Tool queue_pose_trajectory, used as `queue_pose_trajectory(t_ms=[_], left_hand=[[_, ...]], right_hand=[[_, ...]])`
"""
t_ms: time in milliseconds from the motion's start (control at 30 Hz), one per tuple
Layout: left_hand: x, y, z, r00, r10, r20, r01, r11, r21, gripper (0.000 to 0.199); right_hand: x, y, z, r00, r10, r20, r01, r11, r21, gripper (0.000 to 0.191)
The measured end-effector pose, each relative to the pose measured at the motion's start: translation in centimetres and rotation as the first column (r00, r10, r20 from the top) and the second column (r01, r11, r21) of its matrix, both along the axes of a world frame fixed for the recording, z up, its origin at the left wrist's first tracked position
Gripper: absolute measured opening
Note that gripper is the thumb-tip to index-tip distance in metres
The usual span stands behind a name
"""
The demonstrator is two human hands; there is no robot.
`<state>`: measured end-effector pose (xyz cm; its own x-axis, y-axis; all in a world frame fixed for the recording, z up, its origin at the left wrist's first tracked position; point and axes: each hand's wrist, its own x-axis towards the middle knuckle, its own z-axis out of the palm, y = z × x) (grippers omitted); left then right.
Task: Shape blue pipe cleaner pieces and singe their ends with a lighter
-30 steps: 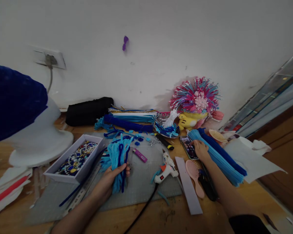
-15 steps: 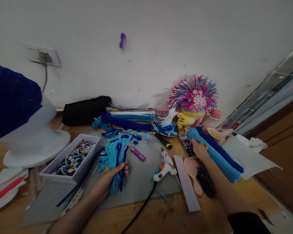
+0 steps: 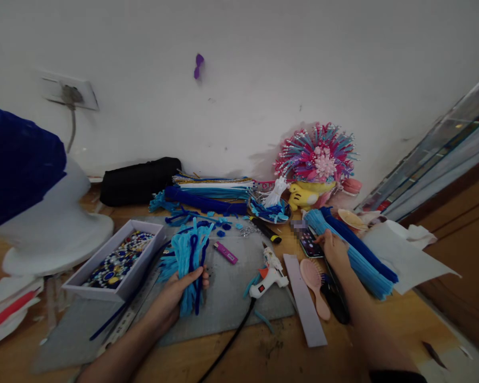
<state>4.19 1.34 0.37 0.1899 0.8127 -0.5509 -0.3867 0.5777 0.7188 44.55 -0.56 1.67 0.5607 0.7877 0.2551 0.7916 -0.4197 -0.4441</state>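
A bundle of light and dark blue fuzzy stems (image 3: 189, 250) is gripped in my left hand (image 3: 186, 284), with the thumb across its front, above the grey mat (image 3: 227, 298). My right hand (image 3: 334, 250) hovers at the right edge of a phone (image 3: 309, 242) with a lit screen, fingers partly spread and pointing at it, nothing held. Between the hands lie a purple lighter (image 3: 225, 252) and a white glue gun (image 3: 268, 279) with a black cord.
A bead box (image 3: 138, 268) and a white head form (image 3: 59, 229) stand at left. Right of the glue gun are a lilac strip (image 3: 305, 303) and a pink hairbrush (image 3: 315, 282). Long blue stems (image 3: 359, 260) lie beyond the phone. A yellow-black cutter (image 3: 266, 230) lies behind.
My right hand has shifted slightly right, off the phone's screen toward its edge. My left hand keeps its hold on the stems.
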Motion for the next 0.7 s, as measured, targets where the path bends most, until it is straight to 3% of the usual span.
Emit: queue_pose_trajectory(t_ms=[200,700], left_hand=[[-0.1,0.0,-0.4,1.000,0.006,0.010,-0.006,1.000,0.008,0.006],[-0.2,0.2,-0.3,1.000,0.028,0.011,-0.028,1.000,-0.007,0.005]], right_hand=[[0.0,0.7,1.1,0.985,-0.115,-0.130,0.118,0.993,0.015,0.067],[0.9,0.7,-1.5,0.983,-0.082,-0.167,0.071,0.995,-0.070,0.065]])
